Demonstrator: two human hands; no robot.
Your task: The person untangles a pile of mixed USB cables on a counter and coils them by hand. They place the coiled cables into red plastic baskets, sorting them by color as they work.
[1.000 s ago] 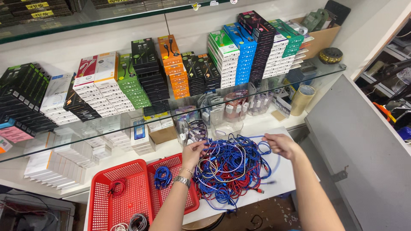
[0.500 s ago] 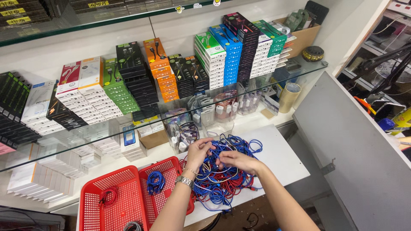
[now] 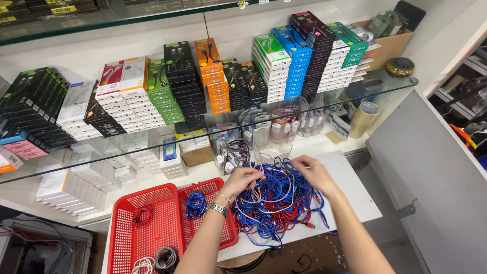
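Observation:
A tangled heap of blue and red cables (image 3: 276,205) lies on a white counter (image 3: 355,195). My left hand (image 3: 244,180), with a wristwatch, pinches strands at the heap's upper left edge. At the heap's top, my right hand (image 3: 313,172) grips a blue cable. Both hands are closed on cables from the same heap, a short way apart. Left of the heap stand two red plastic baskets (image 3: 152,231); the right one holds a coiled blue cable (image 3: 195,205), the left one a red coil (image 3: 143,215) plus white and grey coils near its front.
A glass shelf (image 3: 395,83) above the counter carries stacks of coloured product boxes (image 3: 284,66). Under it stand more boxes and clear packets. A roll of tape (image 3: 362,119) and a grey panel (image 3: 431,172) are on the right.
My right hand has come in from the right side of the heap to its top, close to my left hand. The view has shifted slightly.

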